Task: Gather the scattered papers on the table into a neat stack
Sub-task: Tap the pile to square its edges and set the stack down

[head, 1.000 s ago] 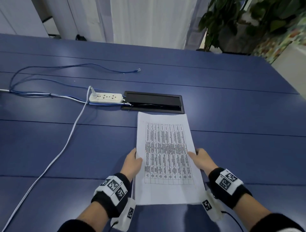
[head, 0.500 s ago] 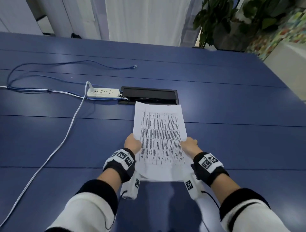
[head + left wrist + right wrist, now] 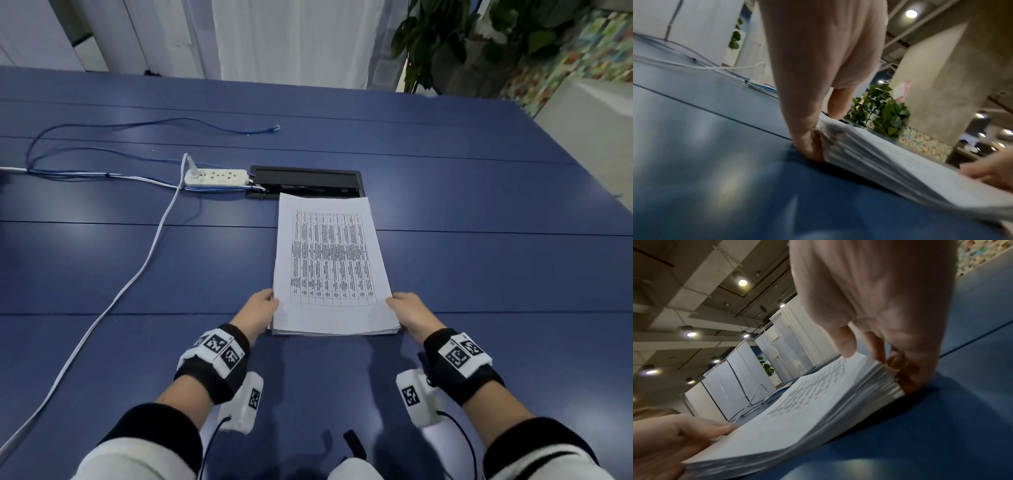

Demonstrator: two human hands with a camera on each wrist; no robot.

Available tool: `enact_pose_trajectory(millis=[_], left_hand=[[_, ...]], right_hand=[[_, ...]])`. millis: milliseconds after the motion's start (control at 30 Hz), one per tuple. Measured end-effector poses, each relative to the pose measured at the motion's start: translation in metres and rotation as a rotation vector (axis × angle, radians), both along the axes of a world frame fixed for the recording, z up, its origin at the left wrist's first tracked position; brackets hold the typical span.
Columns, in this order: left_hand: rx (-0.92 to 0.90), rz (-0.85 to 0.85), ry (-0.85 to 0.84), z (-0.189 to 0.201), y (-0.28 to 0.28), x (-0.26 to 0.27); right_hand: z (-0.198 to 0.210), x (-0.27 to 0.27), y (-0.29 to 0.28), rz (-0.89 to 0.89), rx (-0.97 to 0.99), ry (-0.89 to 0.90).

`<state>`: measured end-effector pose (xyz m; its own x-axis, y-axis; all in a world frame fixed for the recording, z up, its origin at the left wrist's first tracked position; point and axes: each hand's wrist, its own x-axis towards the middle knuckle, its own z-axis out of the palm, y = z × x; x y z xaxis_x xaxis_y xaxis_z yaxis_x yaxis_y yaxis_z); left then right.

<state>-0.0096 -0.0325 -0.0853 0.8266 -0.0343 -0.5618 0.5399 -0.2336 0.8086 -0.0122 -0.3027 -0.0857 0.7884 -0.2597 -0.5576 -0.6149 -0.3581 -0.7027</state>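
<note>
One white stack of printed paper sheets [image 3: 330, 263], its top page carrying a black table of small text, lies on the dark blue slatted desk [image 3: 479, 212] in front of the person, long sides running away from them and its far edge just reaching the black rectangular cable hatch [image 3: 305, 175] set into the desk. Both hands sit at the near corners. The left hand [image 3: 259, 312] has its grip on the left edge, thumb on the top sheet and the fingers [image 3: 807, 142] bent against the stack's side, their tips down on the desk; the sheets look slightly fanned there in the left wrist view. The right hand [image 3: 409, 313] mirrors it, its grip holding the right edge with the thumb [image 3: 842, 340] resting on top and the other fingers curled against the side of the pile. Left of the hatch lies a white power strip [image 3: 215, 177] with a white cable [image 3: 113, 301] trailing toward the near left, and thin blue cables [image 3: 102, 125] loop beyond it. Green leafy plants [image 3: 462, 37] stand past the desk's far right corner.
</note>
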Motion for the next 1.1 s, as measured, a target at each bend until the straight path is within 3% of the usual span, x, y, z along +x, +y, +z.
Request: enact_pose_trajectory(millis=[100, 233, 333, 467, 733, 1100], left_hand=[[0.023, -0.02, -0.034, -0.004, -0.01, -0.007], [0.078, 0.027, -0.047, -0.042, -0.014, 0.007], [0.184, 0.055, -0.086, -0.01, -0.011, 0.0], [0.261, 0.042, -0.109, -0.003, 0.003, -0.005], [0.152, 0.269, -0.066, -0.006, 0.011, -0.024], [0.148, 0.203, -0.039, -0.01, 0.016, -0.022]], right_hand=[[-0.005, -0.008, 0.011, -0.021, -0.015, 0.001], [-0.003, -0.008, 0.02, -0.057, -0.065, 0.009], [0.008, -0.012, 0.015, -0.115, -0.031, -0.037], [0.004, -0.016, 0.005, -0.099, -0.067, -0.094], [-0.004, -0.022, 0.006, -0.168, -0.112, -0.14], [0.007, -0.036, 0.019, -0.189, -0.254, -0.221]])
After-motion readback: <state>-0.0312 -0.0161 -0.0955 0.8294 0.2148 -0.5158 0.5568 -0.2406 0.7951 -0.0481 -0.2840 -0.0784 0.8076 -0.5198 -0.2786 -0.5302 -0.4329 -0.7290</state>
